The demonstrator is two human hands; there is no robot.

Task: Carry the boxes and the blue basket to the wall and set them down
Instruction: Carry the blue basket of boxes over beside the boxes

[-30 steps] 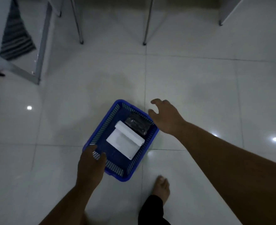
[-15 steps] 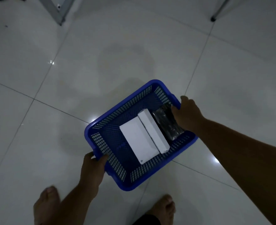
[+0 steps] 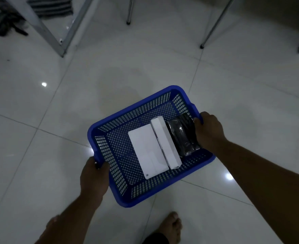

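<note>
The blue basket (image 3: pixel 120 184), a perforated plastic one, is held above the tiled floor in front of me. My left hand (image 3: pixel 94 176) is shut on its near-left rim. On the right rim my right hand (image 3: pixel 209 132) grips the edge. Inside lie a flat white box (image 3: pixel 148 151), a narrower white box (image 3: pixel 165 142) leaning beside it, and a black wrapped packet (image 3: pixel 183 136) against the right wall, partly hidden by my right hand.
Glossy white floor tiles spread all around. A metal frame (image 3: pixel 44 30) stands at the upper left with striped cloth and dark items behind it. Thin metal legs (image 3: pixel 214 25) rise at the top. My bare feet (image 3: pixel 170 226) are below the basket.
My right hand reached to the basket's right rim and closed on it. With both hands on it, the basket has risen from the floor and grown larger in view.
</note>
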